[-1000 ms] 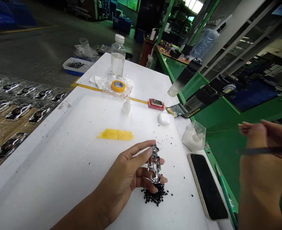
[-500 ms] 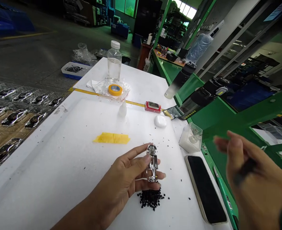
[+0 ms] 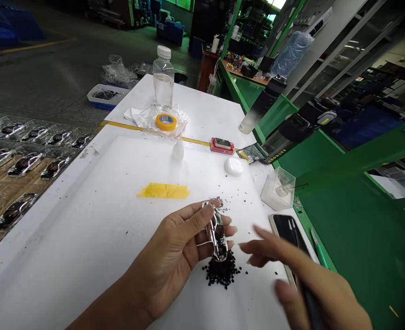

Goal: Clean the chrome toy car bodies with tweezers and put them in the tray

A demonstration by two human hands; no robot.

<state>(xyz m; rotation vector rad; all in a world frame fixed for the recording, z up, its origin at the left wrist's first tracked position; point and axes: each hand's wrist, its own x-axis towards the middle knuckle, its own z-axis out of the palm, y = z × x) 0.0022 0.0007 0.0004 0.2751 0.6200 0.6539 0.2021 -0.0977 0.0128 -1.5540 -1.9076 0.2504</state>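
Note:
My left hand [image 3: 164, 256] holds a chrome model car shell [image 3: 216, 236] upright between fingers and thumb, with dark specks visible inside it. Just below the shell lies a heap of black granules [image 3: 221, 271] on a white foam sheet [image 3: 85, 238], and looser crumbs are scattered nearby. My right hand [image 3: 302, 286] grips a slim dark tool [image 3: 310, 309], probably tweezers, whose tip is hidden. Its fingers reach toward the shell without touching it and pass above a smartphone [image 3: 287, 236].
A yellow tape strip [image 3: 163, 190], white earbud case [image 3: 232, 166], red device [image 3: 222, 145] and clear acrylic box [image 3: 278, 189] lie around. Beyond stand a water bottle [image 3: 163, 77] and tape roll [image 3: 166, 122]. Blister trays [image 3: 24, 165] lie left; a green bench [image 3: 360, 238] lies right.
My right hand has moved left and down from the right side toward the shell, now over the smartphone. The shell has tilted slightly in my left hand.

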